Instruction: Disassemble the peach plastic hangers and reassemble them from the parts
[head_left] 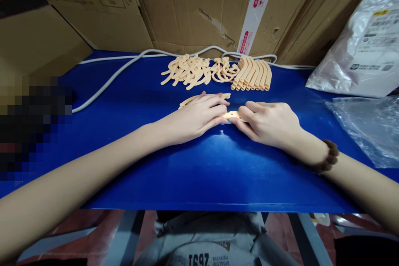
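Between my two hands is a small cream plastic part (232, 115) with a hole in it, low over the blue table. My left hand (202, 114) pinches its left end, and my right hand (268, 124) is closed on its right end with thumb and curled fingers. The fingers cover both ends. Beyond my left hand, partly behind it, lies a curved cream strip (188, 100). Farther back are a loose heap of curved cream pieces (190, 70), some hook-shaped pieces (223, 70) and a neat row of curved cream tubes (254, 74).
A white cable (115, 75) runs along the back of the blue table (199, 174). Cardboard boxes (193, 12) stand behind it. A white plastic parcel (358, 45) and clear plastic wrap (370, 124) lie at the right. The table's front edge is near my lap.
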{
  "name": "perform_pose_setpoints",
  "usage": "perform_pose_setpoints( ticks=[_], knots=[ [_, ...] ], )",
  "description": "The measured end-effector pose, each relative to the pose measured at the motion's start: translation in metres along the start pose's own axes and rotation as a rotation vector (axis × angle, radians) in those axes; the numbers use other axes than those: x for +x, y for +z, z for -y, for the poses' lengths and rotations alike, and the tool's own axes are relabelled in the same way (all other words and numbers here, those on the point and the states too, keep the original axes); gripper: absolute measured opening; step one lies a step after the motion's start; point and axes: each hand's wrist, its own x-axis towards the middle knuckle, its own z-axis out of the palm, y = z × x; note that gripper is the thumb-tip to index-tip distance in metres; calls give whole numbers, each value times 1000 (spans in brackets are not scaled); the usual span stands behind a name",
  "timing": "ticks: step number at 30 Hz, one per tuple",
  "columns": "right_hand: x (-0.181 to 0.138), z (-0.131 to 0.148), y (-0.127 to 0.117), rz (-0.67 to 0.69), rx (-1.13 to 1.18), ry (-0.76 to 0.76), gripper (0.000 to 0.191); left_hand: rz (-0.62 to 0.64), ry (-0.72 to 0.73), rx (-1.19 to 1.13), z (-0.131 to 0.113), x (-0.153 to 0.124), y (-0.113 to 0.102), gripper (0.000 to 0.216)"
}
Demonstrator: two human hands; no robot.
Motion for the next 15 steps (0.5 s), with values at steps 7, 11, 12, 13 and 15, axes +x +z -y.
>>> perform_pose_setpoints(
  ticks=[7,11,12,13,15],
  knots=[
    [-2,-3,1,-29,33,-22,54,3,11,-14,-1,-1,0,33],
    [0,-4,1,32,169,31,55,-7,19,-18,0,-1,0,32],
    [1,-5,1,45,220,46,54,-8,17,-20,0,-1,0,32],
    [2,-5,1,55,275,60,52,-9,14,-23,0,0,0,32],
    [3,-5,2,59,378,91,51,-15,8,-28,0,0,0,32]
  ],
)
